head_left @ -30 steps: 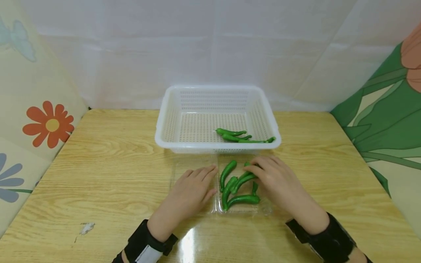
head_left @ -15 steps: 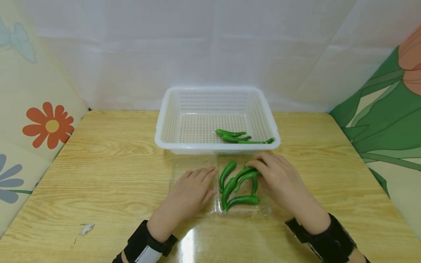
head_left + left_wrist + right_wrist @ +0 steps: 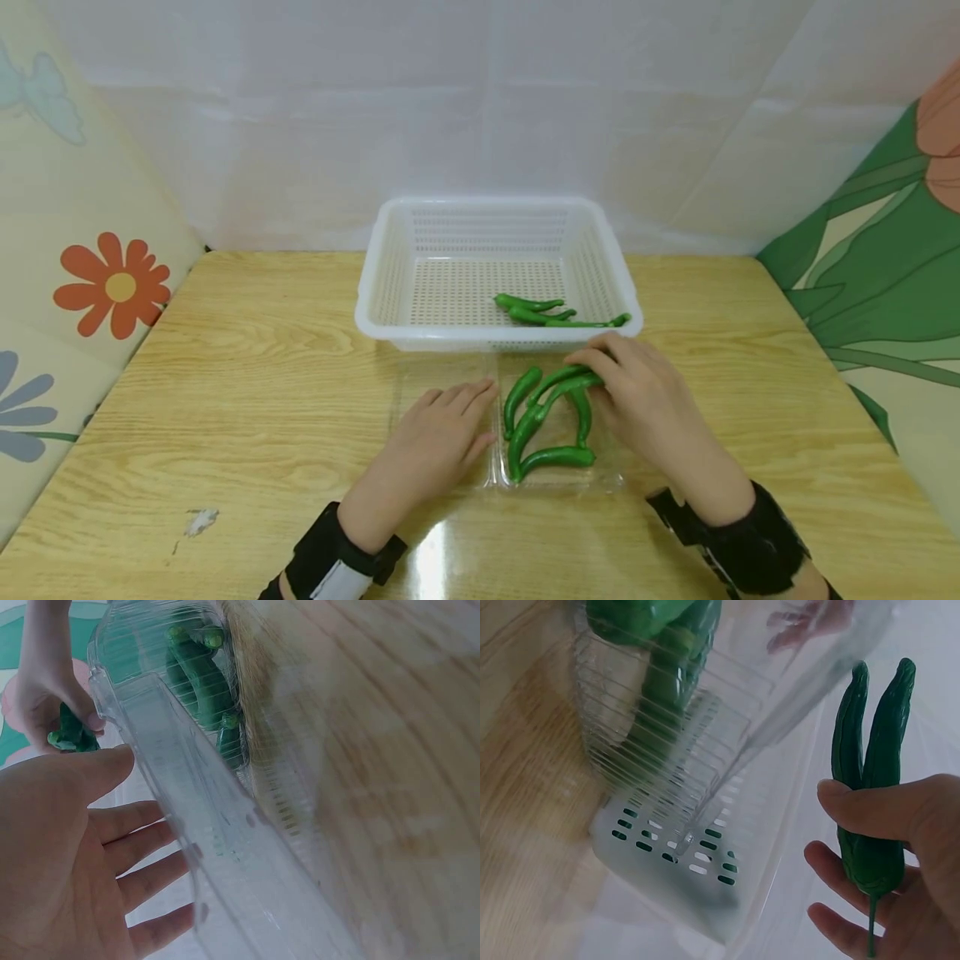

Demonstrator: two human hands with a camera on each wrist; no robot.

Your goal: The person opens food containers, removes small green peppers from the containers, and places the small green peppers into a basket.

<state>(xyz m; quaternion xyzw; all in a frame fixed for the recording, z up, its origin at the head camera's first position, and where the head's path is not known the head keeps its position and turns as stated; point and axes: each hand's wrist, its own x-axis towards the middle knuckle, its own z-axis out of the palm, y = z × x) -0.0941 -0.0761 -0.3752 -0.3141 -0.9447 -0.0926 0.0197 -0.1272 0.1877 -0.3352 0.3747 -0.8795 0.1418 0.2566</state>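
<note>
Two green chili peppers [image 3: 877, 772] are pinched between the thumb and fingers of my right hand [image 3: 648, 404], a stem hanging down in the right wrist view. The hand is above the right half of a clear plastic clamshell box [image 3: 497, 477], which lies unfolded on the table. Several more green chili peppers [image 3: 557, 457] lie in that half, some curved along its edges. My left hand [image 3: 435, 437] lies over the box's left half [image 3: 420, 379]. In the left wrist view its fairly straight fingertips [image 3: 184, 919] touch the clear plastic wall.
A white perforated basket [image 3: 480, 335] stands just behind the box, with a few green chili peppers [image 3: 528, 317] in its front right part. The wooden table [image 3: 247, 375] has a worn patch [image 3: 201, 522] at front left. A white sheet [image 3: 487, 108] hangs behind.
My right hand has lifted slightly up and right with the two peppers, showing more of the pepper at the box's right side. My left hand has stayed in place.
</note>
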